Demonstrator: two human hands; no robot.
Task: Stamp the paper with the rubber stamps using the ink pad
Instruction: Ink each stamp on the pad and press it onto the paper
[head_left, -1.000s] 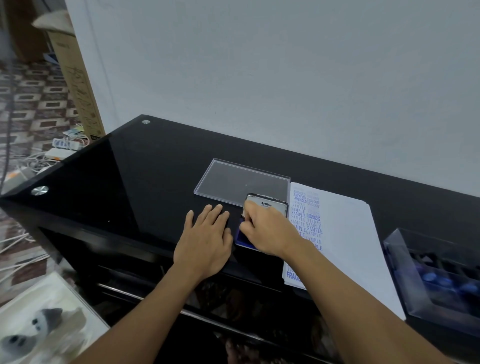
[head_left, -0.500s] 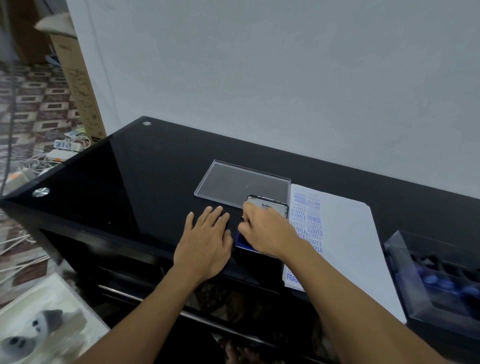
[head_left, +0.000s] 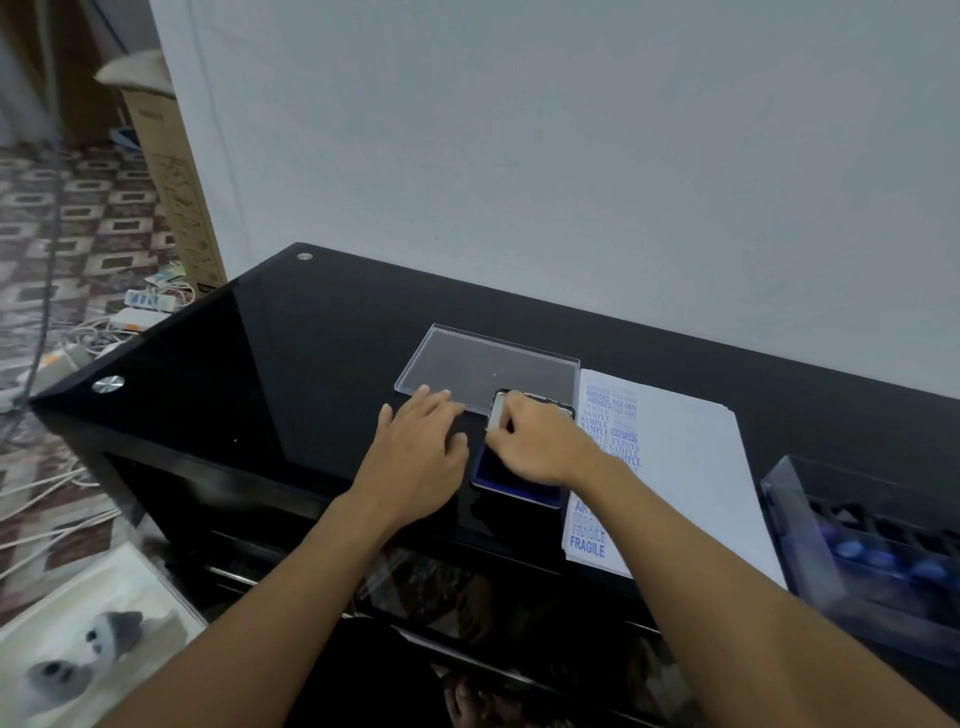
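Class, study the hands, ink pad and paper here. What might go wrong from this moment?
The right hand, pinching the lid, lies low over the open ink pad: its palm may pick up ink. The forearm passes over the stamped paper and might smear prints.

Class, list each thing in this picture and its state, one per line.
Ink pad: open, lid raised.
Right hand: pinching the pad's lid.
Left hand: flat on the table.
Paper: partly stamped, left side.
Stamp box: open, stamps inside.
Clear lid: off, lying flat.
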